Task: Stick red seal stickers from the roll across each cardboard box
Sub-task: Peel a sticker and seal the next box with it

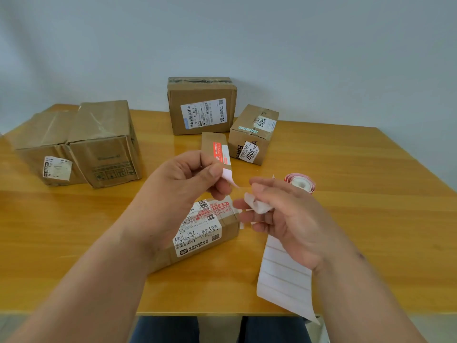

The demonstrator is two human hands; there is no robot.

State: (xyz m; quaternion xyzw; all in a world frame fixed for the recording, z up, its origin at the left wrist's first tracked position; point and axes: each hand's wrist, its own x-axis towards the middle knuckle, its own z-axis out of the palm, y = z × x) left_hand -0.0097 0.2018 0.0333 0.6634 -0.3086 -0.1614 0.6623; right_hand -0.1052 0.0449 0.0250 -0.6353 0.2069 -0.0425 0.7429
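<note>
My left hand (190,177) pinches a peeled sticker (228,176) that shows its pale pink underside, above the table's middle. My right hand (279,214) grips the white backing strip (284,276), crumpled at its upper end and trailing down over the table's front edge. The red sticker roll (300,182) lies just behind my right hand. Below my hands lies a small cardboard box (202,231) with white labels and a red sticker across its far end. A slim box (216,149) behind it carries a red sticker on top.
On the wooden table (346,169) stand two large taped boxes (79,142) at the left, a labelled box (201,107) at the back, and a tilted box (252,134) marked BAHA beside it. My legs show below the table's front edge.
</note>
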